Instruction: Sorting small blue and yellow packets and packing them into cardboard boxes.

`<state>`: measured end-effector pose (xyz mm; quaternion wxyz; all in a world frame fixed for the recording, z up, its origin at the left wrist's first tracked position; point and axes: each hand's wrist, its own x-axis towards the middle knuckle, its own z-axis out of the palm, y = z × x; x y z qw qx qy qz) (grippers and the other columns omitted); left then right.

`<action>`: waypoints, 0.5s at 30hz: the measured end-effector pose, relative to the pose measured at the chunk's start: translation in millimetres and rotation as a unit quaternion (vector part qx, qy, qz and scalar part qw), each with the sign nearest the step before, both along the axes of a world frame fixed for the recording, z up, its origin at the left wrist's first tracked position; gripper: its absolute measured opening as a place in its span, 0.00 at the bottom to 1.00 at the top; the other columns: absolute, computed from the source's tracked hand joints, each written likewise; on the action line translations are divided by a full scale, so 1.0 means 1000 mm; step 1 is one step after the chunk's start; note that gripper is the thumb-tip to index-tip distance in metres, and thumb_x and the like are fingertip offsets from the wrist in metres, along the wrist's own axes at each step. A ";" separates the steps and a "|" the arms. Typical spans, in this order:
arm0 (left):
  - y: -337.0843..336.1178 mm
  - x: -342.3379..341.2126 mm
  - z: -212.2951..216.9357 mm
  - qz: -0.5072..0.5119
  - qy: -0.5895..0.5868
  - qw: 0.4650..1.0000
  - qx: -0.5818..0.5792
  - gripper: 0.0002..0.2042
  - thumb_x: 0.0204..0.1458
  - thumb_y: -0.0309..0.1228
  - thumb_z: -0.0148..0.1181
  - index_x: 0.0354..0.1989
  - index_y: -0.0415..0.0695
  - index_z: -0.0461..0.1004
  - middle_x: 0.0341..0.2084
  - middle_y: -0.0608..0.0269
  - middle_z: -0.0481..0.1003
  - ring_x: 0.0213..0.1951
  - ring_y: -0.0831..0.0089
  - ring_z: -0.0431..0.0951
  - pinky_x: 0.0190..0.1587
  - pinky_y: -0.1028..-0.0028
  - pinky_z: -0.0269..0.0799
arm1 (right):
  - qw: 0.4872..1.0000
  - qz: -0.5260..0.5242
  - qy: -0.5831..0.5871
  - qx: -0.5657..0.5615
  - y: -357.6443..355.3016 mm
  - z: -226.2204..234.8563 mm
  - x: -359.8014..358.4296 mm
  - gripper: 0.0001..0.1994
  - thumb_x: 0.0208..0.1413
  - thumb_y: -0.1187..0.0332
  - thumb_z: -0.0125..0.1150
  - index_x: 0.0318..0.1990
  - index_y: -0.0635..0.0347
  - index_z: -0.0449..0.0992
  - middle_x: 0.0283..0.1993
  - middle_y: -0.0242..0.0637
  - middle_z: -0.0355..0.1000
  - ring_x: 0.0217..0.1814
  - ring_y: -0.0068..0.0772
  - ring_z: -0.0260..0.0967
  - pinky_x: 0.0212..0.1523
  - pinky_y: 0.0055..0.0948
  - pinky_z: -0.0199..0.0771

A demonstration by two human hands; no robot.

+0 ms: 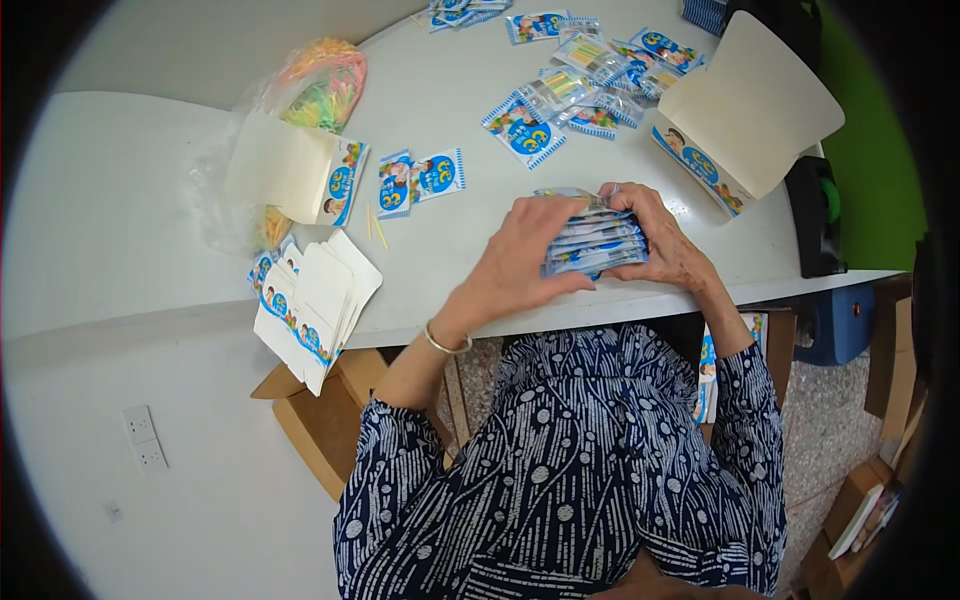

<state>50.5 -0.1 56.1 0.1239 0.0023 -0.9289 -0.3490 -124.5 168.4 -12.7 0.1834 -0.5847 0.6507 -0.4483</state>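
Between my two hands, close to the table's front edge, is a stack of small blue-and-white sachets [597, 240]. My left hand [520, 250] presses the stack from its left side, thumb at the near edge. From the right, my right hand [655, 240] closes round the other end. Beyond them lie loose sachets [525, 128] in a spread pile, some with clear sides showing thin coloured sticks. An open white-and-blue box [745, 110] stands to the right of the pile. Two more sachets [436, 175] rest left of my hands, with a few loose yellow sticks [379, 230] beside them.
On the left are another open box [290, 170], a clear bag of coloured sticks [325, 85] and a stack of flat printed cartons [315, 305] overhanging the edge. A black tape dispenser [818, 220] stands at the right. Below are cardboard boxes [325, 420] and a blue stool [838, 325].
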 end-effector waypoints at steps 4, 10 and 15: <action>-0.070 -0.030 -0.021 0.140 -0.003 0.989 0.054 0.33 0.48 0.45 0.67 0.58 0.38 0.65 0.51 0.47 0.71 0.55 0.51 0.67 0.56 0.60 0.65 | 1.000 0.005 0.012 -0.004 -0.001 0.010 0.006 0.35 0.30 0.58 0.77 0.48 0.51 0.62 0.55 0.38 0.66 0.60 0.46 0.60 0.64 0.43 0.54; -0.101 -0.093 -0.052 0.347 -0.076 0.930 -0.090 0.40 0.42 0.57 0.67 0.55 0.37 0.67 0.50 0.43 0.70 0.52 0.48 0.67 0.53 0.54 0.65 | 1.000 0.012 -0.004 0.009 -0.005 0.005 0.007 0.35 0.29 0.60 0.76 0.48 0.51 0.62 0.58 0.39 0.65 0.61 0.46 0.59 0.64 0.42 0.56; -0.072 -0.088 -0.062 0.323 -0.084 0.927 -0.174 0.37 0.40 0.55 0.67 0.53 0.39 0.68 0.55 0.44 0.63 0.55 0.46 0.61 0.55 0.52 0.61 | 1.000 0.008 0.000 0.003 -0.004 0.006 0.006 0.34 0.29 0.61 0.75 0.48 0.51 0.63 0.58 0.39 0.65 0.61 0.47 0.59 0.64 0.41 0.56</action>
